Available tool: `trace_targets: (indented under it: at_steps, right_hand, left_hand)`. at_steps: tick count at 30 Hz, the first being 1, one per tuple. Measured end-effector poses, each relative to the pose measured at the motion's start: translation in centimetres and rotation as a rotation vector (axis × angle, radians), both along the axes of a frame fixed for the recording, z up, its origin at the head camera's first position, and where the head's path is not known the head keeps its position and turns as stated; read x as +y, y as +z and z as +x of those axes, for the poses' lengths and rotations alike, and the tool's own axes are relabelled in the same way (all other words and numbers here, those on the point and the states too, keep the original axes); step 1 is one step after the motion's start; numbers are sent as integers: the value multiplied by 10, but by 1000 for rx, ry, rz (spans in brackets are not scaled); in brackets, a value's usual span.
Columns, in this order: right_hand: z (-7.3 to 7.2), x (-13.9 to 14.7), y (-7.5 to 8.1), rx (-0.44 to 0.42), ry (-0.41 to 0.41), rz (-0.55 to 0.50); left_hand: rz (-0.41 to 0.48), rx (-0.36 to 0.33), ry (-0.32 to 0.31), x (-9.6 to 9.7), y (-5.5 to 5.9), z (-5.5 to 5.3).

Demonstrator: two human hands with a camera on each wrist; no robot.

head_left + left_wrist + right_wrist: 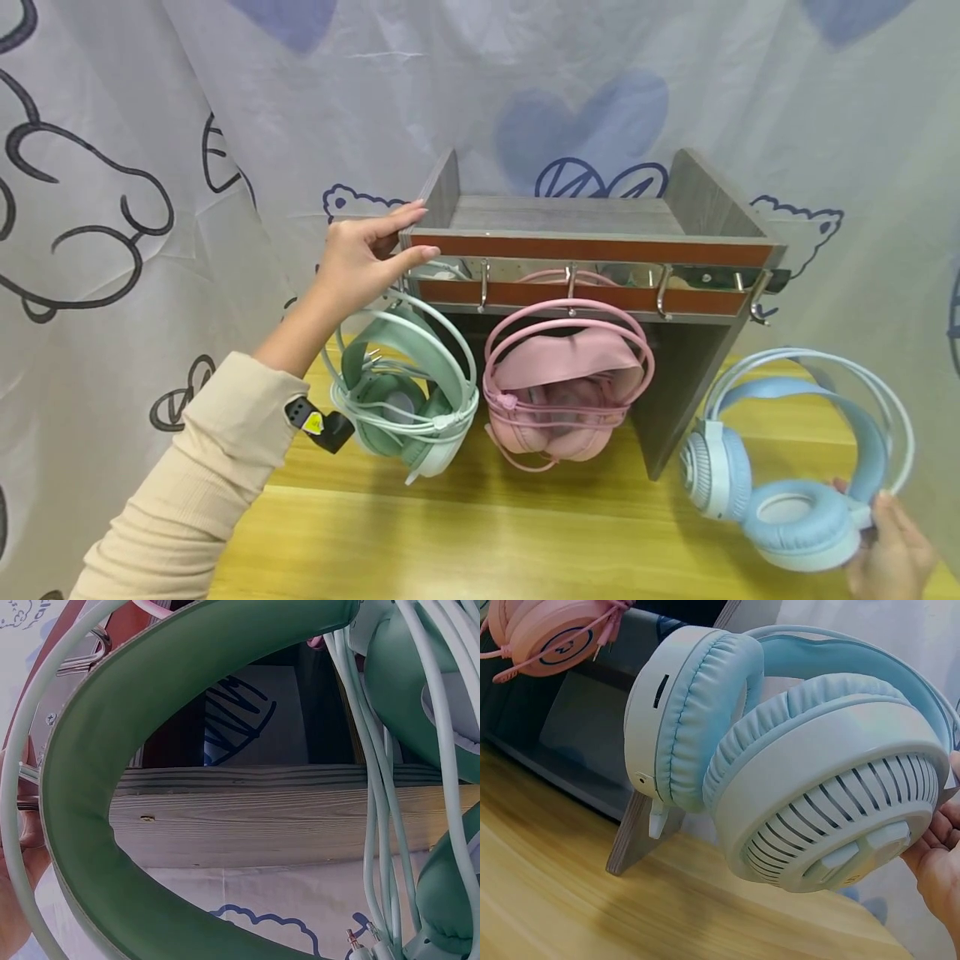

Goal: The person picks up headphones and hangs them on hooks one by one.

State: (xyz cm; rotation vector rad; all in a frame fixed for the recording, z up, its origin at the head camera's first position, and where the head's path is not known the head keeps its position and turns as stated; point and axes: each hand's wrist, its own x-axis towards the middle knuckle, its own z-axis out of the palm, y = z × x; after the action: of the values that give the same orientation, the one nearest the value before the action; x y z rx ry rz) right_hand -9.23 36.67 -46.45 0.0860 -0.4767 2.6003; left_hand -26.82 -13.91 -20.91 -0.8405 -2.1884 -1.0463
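Light blue headphones [797, 521] are held up at the right by my right hand [892, 546], which grips them beside one ear cup [832, 795]. The headband arches above the cups. My left hand [367, 258] holds the front left corner of a grey wooden shelf [570, 215], thumb at the front and fingers on the side panel. Below that hand hang green headphones [438, 417], their cable bundled; in the left wrist view their green headband [82, 772] partly covers the hand. Pink headphones [570, 367] hang near the shelf's middle, cable wrapped around them.
A metal rail with several hooks [663, 292] runs along the shelf front; the rightmost hook [757, 298] carries nothing. The shelf's right side panel [686, 383] stands on a yellow wooden table [480, 542]. A patterned cloth [465, 83] hangs behind.
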Motion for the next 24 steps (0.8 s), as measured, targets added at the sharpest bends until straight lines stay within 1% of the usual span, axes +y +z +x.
trace_targets:
  at_steps: [6,8,11,16,21,24]
  right_hand:
    - [4,-7,4,56,-28,37]
    - [6,-10,7,59,-33,49]
    - [8,-13,12,74,-10,54]
    - [11,-16,21,66,-8,80]
    - [12,-20,26,63,-44,133]
    - [13,-23,28,21,-88,165]
  left_hand:
    - [31,11,-17,1,-2,0]
    - [39,15,-18,1,-2,0]
    - [45,21,-16,0,-3,0]
    - [50,39,-15,0,-3,1]
    - [47,51,-14,1,-3,-1]
    - [40,49,-11,1,-3,-2]
